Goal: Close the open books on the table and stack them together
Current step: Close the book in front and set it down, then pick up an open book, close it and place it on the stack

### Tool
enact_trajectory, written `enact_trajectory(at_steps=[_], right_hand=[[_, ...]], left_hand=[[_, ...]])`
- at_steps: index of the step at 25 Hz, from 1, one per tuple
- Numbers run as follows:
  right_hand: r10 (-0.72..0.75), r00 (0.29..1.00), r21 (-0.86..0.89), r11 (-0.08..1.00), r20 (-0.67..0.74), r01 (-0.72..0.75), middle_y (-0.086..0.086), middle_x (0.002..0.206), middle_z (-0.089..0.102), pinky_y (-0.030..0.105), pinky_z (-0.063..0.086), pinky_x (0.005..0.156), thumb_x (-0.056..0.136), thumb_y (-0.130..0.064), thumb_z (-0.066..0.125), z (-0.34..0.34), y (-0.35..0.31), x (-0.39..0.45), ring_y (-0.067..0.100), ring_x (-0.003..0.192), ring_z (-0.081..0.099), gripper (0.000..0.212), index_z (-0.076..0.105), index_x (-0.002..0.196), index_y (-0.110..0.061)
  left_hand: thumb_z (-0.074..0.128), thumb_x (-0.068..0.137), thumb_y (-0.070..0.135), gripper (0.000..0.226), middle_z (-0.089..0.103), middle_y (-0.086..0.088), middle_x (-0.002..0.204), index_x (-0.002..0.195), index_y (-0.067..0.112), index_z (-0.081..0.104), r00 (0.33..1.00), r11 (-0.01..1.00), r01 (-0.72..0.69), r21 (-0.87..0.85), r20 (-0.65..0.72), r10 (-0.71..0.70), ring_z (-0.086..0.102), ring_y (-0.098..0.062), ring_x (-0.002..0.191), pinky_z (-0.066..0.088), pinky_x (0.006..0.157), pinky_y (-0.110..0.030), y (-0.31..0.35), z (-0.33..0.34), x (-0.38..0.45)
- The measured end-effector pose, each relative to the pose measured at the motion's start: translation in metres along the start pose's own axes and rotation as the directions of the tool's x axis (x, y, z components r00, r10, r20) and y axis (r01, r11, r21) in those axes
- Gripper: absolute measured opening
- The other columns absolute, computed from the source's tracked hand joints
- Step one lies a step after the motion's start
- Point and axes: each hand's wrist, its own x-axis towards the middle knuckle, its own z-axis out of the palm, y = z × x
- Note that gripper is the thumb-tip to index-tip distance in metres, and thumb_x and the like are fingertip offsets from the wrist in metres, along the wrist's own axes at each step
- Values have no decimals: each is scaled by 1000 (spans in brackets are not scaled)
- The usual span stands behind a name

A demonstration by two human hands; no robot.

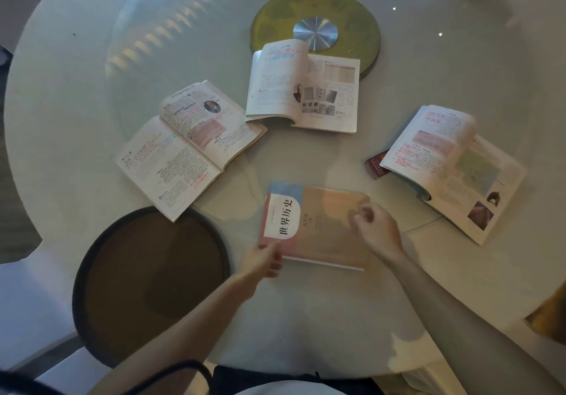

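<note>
Right hand: resting on the right half of the closed book's cover, fingers loosely curled and lying on the surface, gripping nothing that can be seen. Left hand: at the book's near-left corner, fingers drawn together on the edge, apparently pinching it; the underside of the grip is hidden. Closed book: paperback, flat, near centre of the table, spine to the left; matte cover in tan, pink and pale blue with bold black characters on a white panel; white page block showing along the near edge. Open books, three: left book, lying flat, pages thick with red annotation and a round portrait; far book, left leaves arching upward, photographs on the right page, its far corner overlapping the olive disc with a brushed-metal hub; right book, leaves bowed at the gutter, a small dark red booklet tucked under its left edge. Table: round, pale, glossy, reflecting ceiling lights. Dark round tray, near left, matte brown. Handling note: the closed book looks the natural base of the stack; press it flat, leave it where it lies, then fold each open book from its outer cover so no loose leaf creases, and lay it down spine to spine.
</note>
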Motion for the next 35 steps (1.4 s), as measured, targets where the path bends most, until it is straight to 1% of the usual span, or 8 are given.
enact_trajectory(at_steps=[4, 9, 12, 17, 22, 27, 31, 35], right_hand=[[-269, 934, -427, 835, 236, 348, 12, 161, 42, 44, 30, 122, 96, -19, 58, 17, -16, 34, 33, 148, 37, 58, 44, 153, -18], [-218, 951, -615, 726, 219, 308, 14, 142, 53, 44, 40, 105, 98, -24, 56, 13, -27, 41, 37, 128, 51, 42, 52, 138, -16], [-132, 970, -578, 783, 206, 229, 14, 137, 55, 44, 48, 97, 98, -23, 58, 6, -15, 30, 38, 125, 54, 39, 52, 136, -15], [-54, 983, -361, 926, 173, 114, 17, 107, 68, 42, 49, 78, 93, -18, 65, 15, 5, 2, 39, 101, 65, 14, 52, 94, -14], [-9, 990, -242, 969, 141, 43, 17, 99, 69, 43, 52, 77, 89, -11, 61, 30, 13, -14, 39, 94, 65, 12, 61, 100, -5], [69, 987, -23, 998, 143, -66, 8, 96, 73, 37, 53, 75, 92, -23, 67, -4, 23, -18, 25, 82, 66, 11, 72, 94, -13], [129, 989, 148, 982, -78, -116, 3, 91, 75, 32, 47, 78, 92, -24, 70, -72, 43, -5, 21, 90, 68, 14, 76, 93, -12], [219, 956, 266, 950, -197, -162, 3, 97, 71, 31, 45, 78, 93, -27, 70, -136, 81, 24, 22, 94, 65, 17, 73, 98, -11]], left_hand=[[62, 94, 21, 16, 49, -9, 72, 90, 7, 58, 993, 998, 59, 24, 101, -61, 51, -17, 54, 48, 53, -28, -17, 28, -2], [63, 89, 25, 24, 42, -5, 65, 73, 14, 49, 1000, 997, 9, -71, -21, -10, 46, -16, 52, 46, 59, -34, -9, 39, 1], [65, 91, 28, 20, 62, -8, 81, 78, 13, 61, 983, 999, -42, -19, -180, 38, 60, -22, 72, 57, 77, -43, 4, 35, 5], [60, 93, 11, 21, 73, -1, 98, 111, 14, 70, 951, 968, -248, 36, -183, 251, 64, 0, 77, 47, 50, -5, 38, 24, 22], [62, 90, 13, 39, 69, -6, 121, 129, 10, 62, 946, 943, -261, 206, -138, 292, 68, -15, 91, 52, 53, -10, 48, 14, 37], [64, 87, 25, 49, 57, -9, 131, 135, 14, 57, 868, 790, -397, 468, -87, 489, 58, -25, 118, 48, 102, -37, 78, 35, 40], [71, 86, 34, 48, 61, -6, 126, 129, 15, 63, 856, 702, -502, 505, 177, 485, 60, -23, 114, 49, 102, -41, 126, 97, 35], [73, 84, 37, 45, 66, -2, 117, 123, 16, 67, 833, 644, -548, 534, 274, 481, 64, -22, 109, 53, 95, -39, 173, 179, 38]])
